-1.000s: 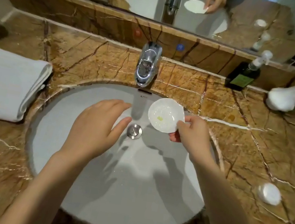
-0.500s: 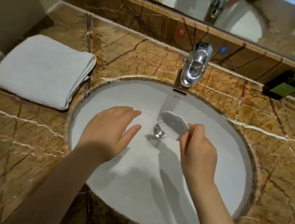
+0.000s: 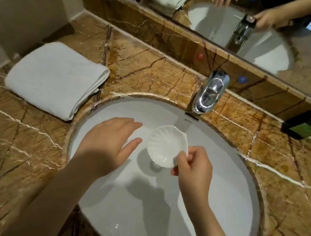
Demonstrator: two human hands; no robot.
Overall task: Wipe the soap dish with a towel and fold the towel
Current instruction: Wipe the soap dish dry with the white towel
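Dish (image 3: 165,145) in our right hand (image 3: 194,166), towel (image 3: 55,78) not yet touched: we stood over the basin (image 3: 220,191) with the wiping not begun. Our right thumb and fingers pinched the dish by its rim at about 4 o'clock, tipping the scalloped bowl up on edge over the drain, with droplets showing near its lower lip. Our left hand (image 3: 108,143) hovered flat and spread just beside the dish, at its 9 o'clock, holding nothing and apart from the rim.

Everything, we judged, turned on where the towel lay. It sat folded on the counter (image 3: 157,76) at roughly 10 o'clock from the dish, well apart from it and clear of the basin's edge, its rolled fold facing the basin. The long side ran from 7 o'clock up toward 1 o'clock. Our empty left hand was plainly the nearer of the two, with open counter between it and the cloth, while the right was occupied and on the far side.

We reckoned the reach should go up and left, taking the towel by its near fold and carrying it back to the dish over the basin. Wet fingers on a glazed rim looked a slippery hold.

Tap (image 3: 210,93) stood at 12 o'clock, with no water visibly running.
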